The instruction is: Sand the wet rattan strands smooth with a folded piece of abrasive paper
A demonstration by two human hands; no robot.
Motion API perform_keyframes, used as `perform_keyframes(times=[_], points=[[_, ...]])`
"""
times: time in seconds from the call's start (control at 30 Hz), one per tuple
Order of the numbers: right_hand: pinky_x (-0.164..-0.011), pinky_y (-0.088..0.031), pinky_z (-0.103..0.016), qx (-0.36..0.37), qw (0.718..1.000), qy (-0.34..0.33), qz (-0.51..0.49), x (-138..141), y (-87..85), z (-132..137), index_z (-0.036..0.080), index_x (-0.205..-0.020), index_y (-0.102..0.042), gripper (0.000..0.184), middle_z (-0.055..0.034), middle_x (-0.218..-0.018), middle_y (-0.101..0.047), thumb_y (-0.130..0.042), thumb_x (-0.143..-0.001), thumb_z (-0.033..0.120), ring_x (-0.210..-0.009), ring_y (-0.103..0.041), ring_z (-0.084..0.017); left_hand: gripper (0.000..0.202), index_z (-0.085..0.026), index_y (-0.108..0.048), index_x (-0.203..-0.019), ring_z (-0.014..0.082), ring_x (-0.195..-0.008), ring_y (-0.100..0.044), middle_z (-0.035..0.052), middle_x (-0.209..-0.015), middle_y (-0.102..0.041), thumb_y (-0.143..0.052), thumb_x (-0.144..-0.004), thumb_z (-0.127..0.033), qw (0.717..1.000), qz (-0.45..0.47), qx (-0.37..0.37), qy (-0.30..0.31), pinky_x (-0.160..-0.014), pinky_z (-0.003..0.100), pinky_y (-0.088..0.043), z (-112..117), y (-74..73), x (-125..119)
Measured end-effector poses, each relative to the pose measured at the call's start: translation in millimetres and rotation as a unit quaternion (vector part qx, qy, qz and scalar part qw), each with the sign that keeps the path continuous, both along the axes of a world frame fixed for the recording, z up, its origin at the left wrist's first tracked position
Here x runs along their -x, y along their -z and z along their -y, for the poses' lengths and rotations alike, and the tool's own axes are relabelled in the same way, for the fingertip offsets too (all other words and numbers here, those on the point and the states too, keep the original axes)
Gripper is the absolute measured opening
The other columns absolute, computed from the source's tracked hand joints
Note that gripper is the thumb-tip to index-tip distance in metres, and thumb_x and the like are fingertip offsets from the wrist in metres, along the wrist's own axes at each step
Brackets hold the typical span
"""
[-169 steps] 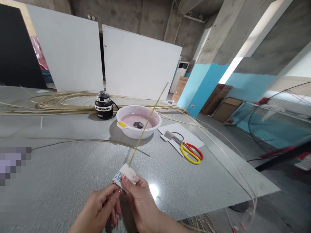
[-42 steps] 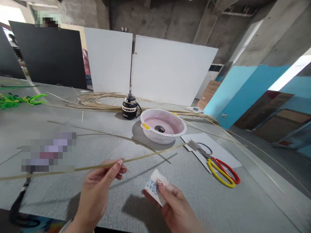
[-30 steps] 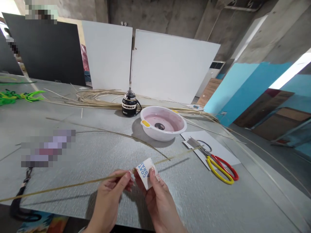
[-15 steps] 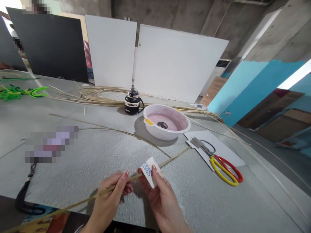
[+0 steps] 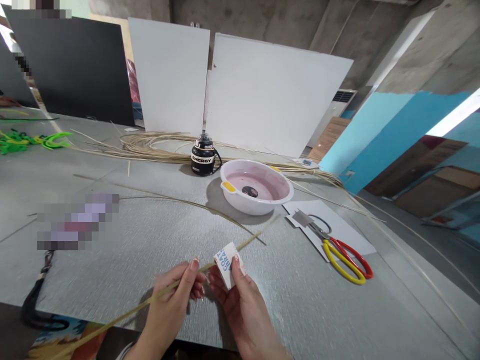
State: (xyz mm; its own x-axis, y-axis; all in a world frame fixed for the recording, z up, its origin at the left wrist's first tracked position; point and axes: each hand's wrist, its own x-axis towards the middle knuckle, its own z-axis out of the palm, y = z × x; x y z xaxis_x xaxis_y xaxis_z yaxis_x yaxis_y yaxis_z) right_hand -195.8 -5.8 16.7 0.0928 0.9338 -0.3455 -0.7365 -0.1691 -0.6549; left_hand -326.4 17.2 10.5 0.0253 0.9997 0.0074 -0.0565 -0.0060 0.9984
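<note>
A thin rattan strip (image 5: 131,313) runs slantwise from the lower left, through both hands, to a blurred far end short of the scissors. My left hand (image 5: 174,295) is closed on it, thumb on top. In my right hand (image 5: 243,305) a folded piece of sandpaper (image 5: 226,261), white-backed with blue lettering, is pinched around the strip. The strip comes out beyond the paper's far edge. The inner face of the paper is hidden. Both hands are above the grey table (image 5: 150,250), near its front edge.
Scissors (image 5: 347,260) with red and yellow handles lie on a white sheet (image 5: 348,227) at right. Behind stand a basin (image 5: 243,202) of liquid and a black bottle (image 5: 202,162). Bundled rattan (image 5: 157,150) lies along the boards; green strands (image 5: 33,141) are far left.
The rattan strip has slid toward the lower left through the sandpaper, its far end now nearer my hands. The camera view has shifted slightly.
</note>
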Motion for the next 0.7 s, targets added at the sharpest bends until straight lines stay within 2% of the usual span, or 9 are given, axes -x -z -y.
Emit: perform_keyframes(times=[0.07,0.13,0.27,0.4,0.53,0.7], points=[[-0.075,-0.053,-0.031,-0.025,0.999,-0.027,0.005,4,0.6,1,0.018,-0.097,-0.074,0.035,-0.0080,-0.096,-0.075,-0.074,-0.079,0.049,-0.084,-0.068,-0.021,0.046,-0.019,-0.073,-0.065,0.0144,-0.050,-0.062,0.0040,-0.056,-0.067,-0.064,-0.083,-0.059,0.999,0.009,0.004,0.031,-0.049,0.020,-0.051,3,1.2,-5],[-0.071,-0.052,-0.031,-0.021,0.999,-0.043,0.014,6,3.4,2,0.019,-0.095,-0.073,0.035,-0.0069,-0.088,-0.074,-0.073,-0.079,0.050,-0.078,-0.068,-0.021,0.046,-0.018,-0.072,-0.065,0.0135,-0.048,-0.061,0.0037,-0.056,-0.066,-0.062,-0.085,-0.058,0.999,0.022,-0.006,0.044,-0.047,0.019,-0.050,7,3.9,-9],[-0.064,-0.049,-0.029,-0.010,0.998,-0.041,0.049,2,9.3,1,0.017,-0.089,-0.072,0.034,-0.0053,-0.077,-0.072,-0.079,-0.075,0.048,-0.067,-0.064,-0.018,0.043,-0.018,-0.070,-0.063,0.0113,-0.049,-0.060,0.0024,-0.057,-0.064,-0.058,-0.092,-0.047,0.995,0.015,-0.085,0.040,-0.047,0.016,-0.048,12,10.7,-14],[-0.065,-0.049,-0.026,-0.012,0.998,0.006,0.069,0,6.6,0,0.014,-0.082,-0.073,0.035,-0.0060,-0.075,-0.072,-0.087,-0.066,0.041,-0.066,-0.061,-0.015,0.038,-0.018,-0.069,-0.066,0.0098,-0.051,-0.060,0.0008,-0.058,-0.063,-0.053,-0.096,-0.035,0.986,-0.047,-0.157,0.037,-0.050,0.015,-0.047,10,14.6,-11],[-0.060,-0.048,-0.026,-0.008,1.000,0.022,-0.004,15,4.5,5,0.016,-0.075,-0.074,0.032,-0.0030,-0.067,-0.069,-0.088,-0.064,0.042,-0.057,-0.055,-0.011,0.036,-0.019,-0.064,-0.066,0.0081,-0.052,-0.058,-0.0015,-0.059,-0.060,-0.048,-0.098,-0.025,0.964,-0.143,-0.221,0.024,-0.051,0.013,-0.044,11,17.6,-8],[-0.065,-0.051,-0.028,-0.008,0.999,0.018,-0.046,31,3.7,9,0.018,-0.068,-0.074,0.030,-0.0024,-0.065,-0.070,-0.090,-0.060,0.043,-0.052,-0.055,-0.011,0.037,-0.020,-0.056,-0.061,0.0070,-0.043,-0.048,-0.0050,-0.051,-0.052,-0.046,-0.096,-0.020,0.933,-0.211,-0.289,0.014,-0.045,0.015,-0.037,16,15.8,-7]])
